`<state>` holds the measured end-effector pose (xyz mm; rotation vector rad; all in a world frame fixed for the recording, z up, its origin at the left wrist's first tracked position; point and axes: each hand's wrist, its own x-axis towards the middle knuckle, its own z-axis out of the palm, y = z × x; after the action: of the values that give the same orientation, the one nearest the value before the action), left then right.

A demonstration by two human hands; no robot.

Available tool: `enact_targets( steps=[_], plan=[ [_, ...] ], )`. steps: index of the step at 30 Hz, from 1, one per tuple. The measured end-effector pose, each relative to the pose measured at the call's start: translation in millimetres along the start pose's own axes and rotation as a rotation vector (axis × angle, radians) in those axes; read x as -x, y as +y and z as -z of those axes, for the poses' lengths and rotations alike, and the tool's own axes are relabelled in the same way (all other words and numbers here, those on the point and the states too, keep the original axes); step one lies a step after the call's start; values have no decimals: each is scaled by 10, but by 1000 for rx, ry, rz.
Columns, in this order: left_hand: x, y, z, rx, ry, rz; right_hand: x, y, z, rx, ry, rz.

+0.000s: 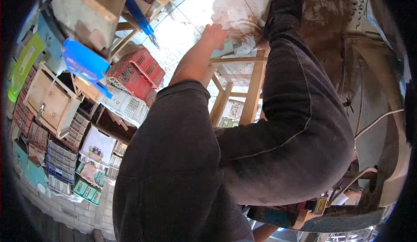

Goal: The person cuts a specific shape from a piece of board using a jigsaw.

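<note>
My left hand (214,36) reaches out at the end of a bare forearm, over the dirty tiled floor (186,20). Its back faces the camera and its fingertips are hidden, so I cannot tell whether it holds anything. Close beside it, pale scraps (245,46) lie on the floor. A wooden stool frame (252,94) stands just past the wrist, between the arm and my bent leg (299,107). My black shoe (284,7) rests on the floor to the right of the hand. My right hand is outside the view.
Red plastic crates (134,74) and a white crate (128,103) stand at the left. Nearby are a blue object (84,61), a wooden box (47,96) and stacked baskets (61,161). At the right, a cable (378,122) runs past a curved wooden panel (378,68).
</note>
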<state>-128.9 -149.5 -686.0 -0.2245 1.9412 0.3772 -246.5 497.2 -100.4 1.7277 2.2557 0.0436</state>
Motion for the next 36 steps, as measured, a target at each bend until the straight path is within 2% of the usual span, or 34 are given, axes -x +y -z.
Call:
enact_targets(
  steps=[2, 4, 6, 7, 9, 10, 13, 17, 19, 23, 25, 27, 29, 30, 31, 33, 35, 36],
  plan=[
    [80, -112, 5, 15, -3, -10, -40, 22, -66, -16, -32, 10],
    [123, -267, -103, 327, 42, -30, -93, 63, -347, -65, -97, 26],
    [510, -105, 453, 363, 134, 107, -123, 146, -716, -130, -171, 44],
    [602, -132, 523, 416, 264, 96, -121, 190, -840, -163, -199, 53],
    [913, -121, 991, 604, 224, 119, -141, 259, -1005, -229, -240, 81],
    [1086, -91, 1187, 596, 271, 117, -161, 280, -1081, -265, -257, 97],
    [1682, -12, 1621, 642, 435, 21, -222, 314, -1265, -376, -305, 151],
    [2522, 21, 2029, 753, 484, -87, -279, 350, -1365, -537, -347, 221],
    [2783, -94, 2117, 741, 489, -236, -313, 305, -1415, -614, -364, 258],
    [3137, -412, 2288, 624, 631, -257, -329, 263, -1435, -718, -389, 317],
    [3211, -527, 2382, 898, 497, -279, -334, 284, -1374, -753, -385, 340],
    [3249, -518, 2435, 900, 500, -299, -297, 310, -1324, -779, -383, 362],
    [3305, -422, 2366, 917, 505, -312, -120, 286, -1272, -380, -25, 685],
    [3393, -317, 2308, 940, 516, -307, 878, 42, -937, -662, -28, 508],
    [3491, -213, 2282, 1017, 579, -309, 744, 48, -958, -663, -30, 534],
    [3655, -30, 2087, 1107, 653, -313, 191, 162, -1123, -694, -225, 427],
    [3782, 107, 1927, 1432, 914, -274, -26, 176, -1215, -800, -298, 473],
    [3819, 25, 1912, 1429, 932, -277, 16, 206, -1235, -850, -327, 496]
  ],
)
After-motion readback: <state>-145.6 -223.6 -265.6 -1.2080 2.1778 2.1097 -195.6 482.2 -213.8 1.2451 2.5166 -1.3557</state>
